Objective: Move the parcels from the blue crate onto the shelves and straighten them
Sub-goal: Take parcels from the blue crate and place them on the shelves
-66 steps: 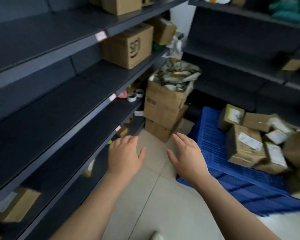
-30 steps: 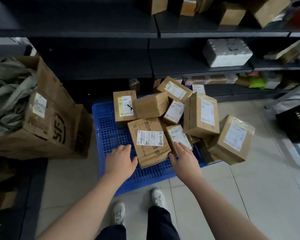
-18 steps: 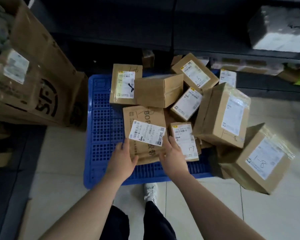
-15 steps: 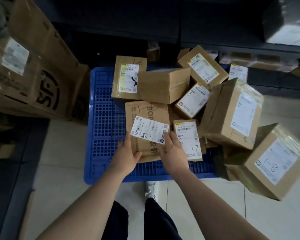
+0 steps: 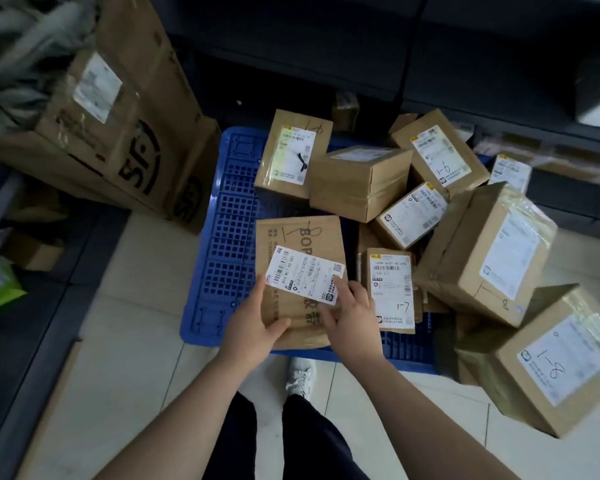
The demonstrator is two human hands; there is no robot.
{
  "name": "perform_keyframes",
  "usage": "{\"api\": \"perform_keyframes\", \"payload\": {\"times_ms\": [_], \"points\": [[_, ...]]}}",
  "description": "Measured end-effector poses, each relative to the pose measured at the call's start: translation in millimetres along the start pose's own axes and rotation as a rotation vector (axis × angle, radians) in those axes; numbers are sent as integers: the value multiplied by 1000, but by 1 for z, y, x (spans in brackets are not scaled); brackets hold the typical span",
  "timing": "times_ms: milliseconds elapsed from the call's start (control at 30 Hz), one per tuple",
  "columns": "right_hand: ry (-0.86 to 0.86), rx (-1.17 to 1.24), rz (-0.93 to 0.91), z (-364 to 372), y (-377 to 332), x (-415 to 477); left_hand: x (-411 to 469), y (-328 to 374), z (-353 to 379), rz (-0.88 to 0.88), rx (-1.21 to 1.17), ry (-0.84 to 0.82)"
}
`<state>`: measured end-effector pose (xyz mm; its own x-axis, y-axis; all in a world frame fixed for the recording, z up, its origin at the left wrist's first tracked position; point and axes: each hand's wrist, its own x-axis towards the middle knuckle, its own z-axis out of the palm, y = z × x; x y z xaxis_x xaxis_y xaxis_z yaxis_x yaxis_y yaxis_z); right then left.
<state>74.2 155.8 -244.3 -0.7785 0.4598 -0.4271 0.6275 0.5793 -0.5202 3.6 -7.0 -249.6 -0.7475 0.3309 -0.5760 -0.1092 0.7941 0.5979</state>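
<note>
Hands are closing in, now gripping flat brown paper parcel (image 5: 300, 237): left hand (image 5: 253, 329) on its left edge, right hand (image 5: 355, 323) on right; parcel lying on blue plastic crate (image 5: 229, 237), long axis running away.

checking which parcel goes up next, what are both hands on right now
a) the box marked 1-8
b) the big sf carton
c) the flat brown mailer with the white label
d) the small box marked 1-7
C: the left hand and the right hand both grip the near end of the flat brown mailer, thumbs on top, as it lies on the blue crate.
</note>
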Motion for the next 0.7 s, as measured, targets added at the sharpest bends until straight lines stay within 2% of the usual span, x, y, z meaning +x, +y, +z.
{"api": "perform_keyframes", "payload": {"times_ms": [133, 300, 700], "points": [[6, 4, -47, -16, -16, -20, -30, 11, -19, 15, -55, 56], [52, 37, -196, -45, -58, -45, -72, 27, -62, 73, -103, 205], [115, 108, -582, -76, -228, -88, -165, 27, -212, 167, -239, 605]]}}
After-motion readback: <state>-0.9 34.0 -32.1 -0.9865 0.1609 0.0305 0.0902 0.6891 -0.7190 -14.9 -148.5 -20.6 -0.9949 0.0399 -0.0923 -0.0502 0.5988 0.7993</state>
